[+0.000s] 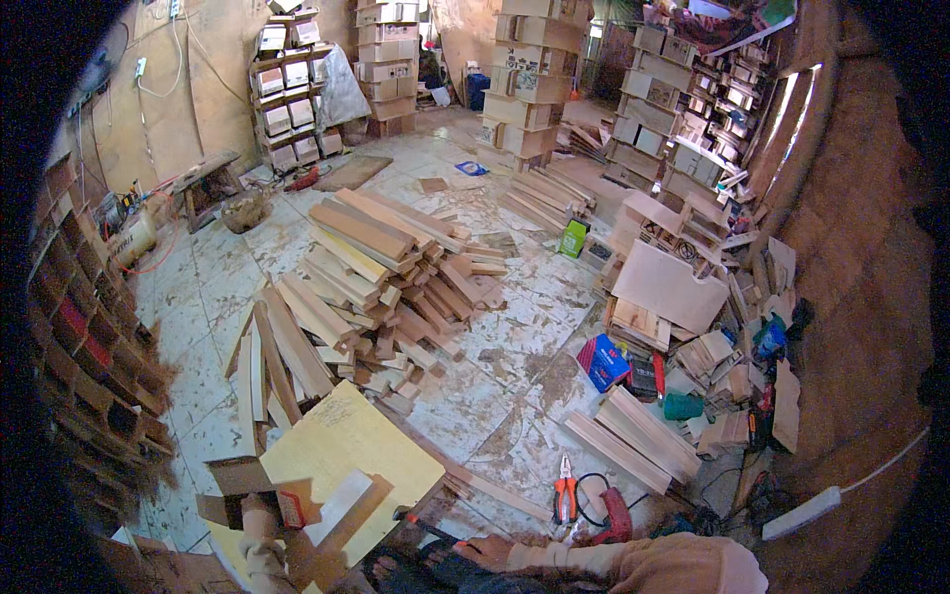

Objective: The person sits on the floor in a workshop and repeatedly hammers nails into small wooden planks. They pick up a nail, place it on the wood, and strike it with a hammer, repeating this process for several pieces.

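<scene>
Pale L-shaped wooden frame piece [336, 515] lay on the yellowish plywood board [346, 445], clamped by the left hand [259, 535]. Right hand [485, 550] touched a dark object; its grip was hidden, the frame's lower end cut off.

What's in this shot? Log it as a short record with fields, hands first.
Place: workshop floor strewn with cut wood
Left hand: at a wooden block beside the yellow board; grip unclear
Right hand: low, by the board's near corner; fingers unclear
Centre: plank pile
Near right hand: orange pliers, red drill
Right side: blue box
</scene>
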{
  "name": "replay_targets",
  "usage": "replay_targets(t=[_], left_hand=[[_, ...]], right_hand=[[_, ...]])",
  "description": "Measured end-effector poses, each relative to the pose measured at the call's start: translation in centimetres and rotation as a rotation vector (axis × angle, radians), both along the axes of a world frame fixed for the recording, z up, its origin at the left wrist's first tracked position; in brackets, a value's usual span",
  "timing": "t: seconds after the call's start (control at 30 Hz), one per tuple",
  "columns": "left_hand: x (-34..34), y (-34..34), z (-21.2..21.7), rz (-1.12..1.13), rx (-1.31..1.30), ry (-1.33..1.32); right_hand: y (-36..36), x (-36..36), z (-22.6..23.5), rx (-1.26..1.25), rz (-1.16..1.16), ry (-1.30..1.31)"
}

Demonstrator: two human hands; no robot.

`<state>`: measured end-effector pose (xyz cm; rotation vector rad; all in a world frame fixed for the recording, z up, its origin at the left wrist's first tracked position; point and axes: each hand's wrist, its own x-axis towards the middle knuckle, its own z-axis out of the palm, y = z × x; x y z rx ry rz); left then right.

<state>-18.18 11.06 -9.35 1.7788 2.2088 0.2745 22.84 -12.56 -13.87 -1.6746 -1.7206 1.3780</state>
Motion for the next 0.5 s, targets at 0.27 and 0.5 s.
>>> replay_targets(t=[0.27, 0.5], left_hand=[[-2.1, -0.7, -1.3, -0.104, 0.084, -0.122], [-3.5, -4.2, 1.0, -0.089, 0.617, -0.52]], right_hand=[[0.0, 0.2, 0.7, 0.006, 0.04, 0.13], [0.5, 0.0, 2.4, -0.044, 0.084, 0.07]])
